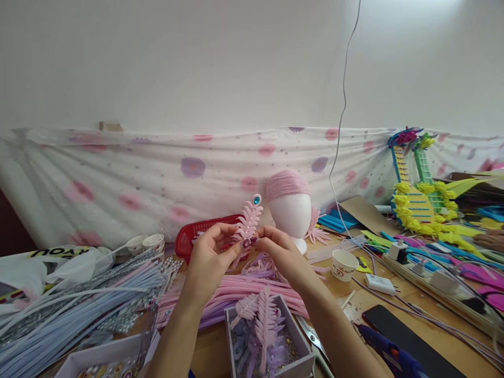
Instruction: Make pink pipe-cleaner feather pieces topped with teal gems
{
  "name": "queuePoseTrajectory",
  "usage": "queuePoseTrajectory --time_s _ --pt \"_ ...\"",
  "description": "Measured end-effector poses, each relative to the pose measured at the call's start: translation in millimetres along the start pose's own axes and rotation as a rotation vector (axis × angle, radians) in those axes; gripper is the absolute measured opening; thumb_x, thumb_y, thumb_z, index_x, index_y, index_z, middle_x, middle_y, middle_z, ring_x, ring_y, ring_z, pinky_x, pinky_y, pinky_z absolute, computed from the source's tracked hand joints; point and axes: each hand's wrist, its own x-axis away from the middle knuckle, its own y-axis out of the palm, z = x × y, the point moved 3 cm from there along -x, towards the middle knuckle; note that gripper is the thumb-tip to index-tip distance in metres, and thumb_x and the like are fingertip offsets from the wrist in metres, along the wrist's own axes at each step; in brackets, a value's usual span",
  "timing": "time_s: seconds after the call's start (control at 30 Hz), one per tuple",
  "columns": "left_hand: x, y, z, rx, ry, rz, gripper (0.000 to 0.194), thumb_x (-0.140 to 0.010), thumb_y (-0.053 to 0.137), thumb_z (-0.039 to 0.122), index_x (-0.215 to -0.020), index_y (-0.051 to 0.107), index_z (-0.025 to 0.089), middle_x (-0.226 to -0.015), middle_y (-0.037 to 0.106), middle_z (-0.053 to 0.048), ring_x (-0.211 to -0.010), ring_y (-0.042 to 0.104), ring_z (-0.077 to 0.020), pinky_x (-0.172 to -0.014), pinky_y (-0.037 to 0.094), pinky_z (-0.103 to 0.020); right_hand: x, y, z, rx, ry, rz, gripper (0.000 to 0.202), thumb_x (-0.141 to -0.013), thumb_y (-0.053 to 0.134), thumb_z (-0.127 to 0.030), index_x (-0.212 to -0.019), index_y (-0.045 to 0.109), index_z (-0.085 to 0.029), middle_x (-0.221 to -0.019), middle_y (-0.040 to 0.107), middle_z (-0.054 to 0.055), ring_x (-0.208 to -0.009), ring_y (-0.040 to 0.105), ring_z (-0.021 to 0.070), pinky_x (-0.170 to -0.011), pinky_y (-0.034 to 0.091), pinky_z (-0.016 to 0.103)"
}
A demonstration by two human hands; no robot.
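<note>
A pale pink feather-shaped ornament (249,220) stands upright between my hands, a blue gem at its tip and small beads down its middle. My left hand (208,260) pinches its lower part from the left. From the right, the fingers of my right hand (277,252) close on the base, where small dark pink pieces show; I cannot tell whether these are gems or nails. Below my wrists, a grey box (301,365) holds similar pink feather pieces (264,325) and beads. Behind my right hand stands a white mannequin head (290,212) wrapped in pink cord.
A red basket (185,239) lies behind my left hand. Pink strips (252,289) cross the table; silver-blue strips (98,315) spread left. Rightward are a paper cup (344,265), scissors (313,338), a phone (409,336), a glue gun (389,349), and cables. Another person's hand (490,240) shows far right.
</note>
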Motion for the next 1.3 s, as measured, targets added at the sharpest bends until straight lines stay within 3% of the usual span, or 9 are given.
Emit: queuePoseTrajectory --time_s 0.2,0.33,0.57,0.73,0.97,1.3 --pt "3.0 4.4 2.1 0.083 -0.035 -0.032 0.029 -0.062 0.082 0.016 -0.086 0.065 0.017 -0.088 0.072 -0.002 -0.083 0.066 -0.0136 -0.076 0.053 -0.022 -2.2 4.6 8.0 -0.126 0.020 -0.096 0.009 -0.076 0.050 -0.024 -0.069 0.054 -0.020 -0.071 0.049 -0.002 -0.073 0.042 0.0154 -0.068 0.033 0.028" --pt "3.3 2.0 3.7 0.089 -0.090 -0.036 0.033 -0.060 0.083 0.017 -0.088 0.065 0.017 -0.084 0.072 -0.002 -0.079 0.066 -0.0143 -0.071 0.054 -0.022 -4.7 4.5 9.9 -0.293 0.048 -0.192 0.005 -0.069 0.053 -0.021 -0.065 0.054 -0.018 -0.065 0.046 -0.002 -0.064 0.036 0.0126 -0.062 0.032 0.027" --pt "5.4 1.2 9.8 0.069 -0.085 -0.057 0.036 -0.059 0.085 0.018 -0.089 0.066 0.016 -0.085 0.074 -0.004 -0.079 0.068 -0.0155 -0.071 0.053 -0.023 2.0 9.2 9.8 -0.755 0.384 -0.407 0.015 -0.060 0.064 -0.020 -0.059 0.049 -0.017 -0.055 0.031 -0.007 -0.053 0.024 0.0078 -0.059 0.033 0.025" --pt "5.6 3.1 8.6 0.202 -0.139 -0.034 0.043 -0.054 0.090 0.021 -0.089 0.065 0.016 -0.081 0.074 -0.003 -0.075 0.069 -0.0161 -0.065 0.053 -0.022 1.6 12.0 8.2 -0.860 0.315 -0.582 0.014 -0.065 0.072 -0.019 -0.069 0.059 -0.013 -0.054 0.033 -0.008 -0.050 0.019 0.0060 -0.055 0.030 0.023" --pt "7.9 12.2 8.1 0.334 -0.180 -0.006 0.046 -0.050 0.090 0.016 -0.089 0.064 0.015 -0.082 0.074 -0.003 -0.074 0.071 -0.0175 -0.061 0.054 -0.022 0.8 12.0 6.5 -0.824 0.196 -0.519 0.022 -0.061 0.082 -0.022 -0.070 0.064 -0.013 -0.058 0.048 -0.006 -0.049 0.022 0.0047 -0.052 0.026 0.023" --pt "15.3 21.1 14.1 0.415 -0.175 0.035 0.047 -0.048 0.089 0.010 -0.087 0.064 0.015 -0.080 0.074 -0.001 -0.068 0.071 -0.0149 -0.055 0.054 -0.018 4.1 16.1 0.2 -0.849 0.203 -0.453 0.032 -0.057 0.087 -0.022 -0.069 0.059 -0.015 -0.058 0.047 -0.007 -0.048 0.025 0.0039 -0.053 0.029 0.021"
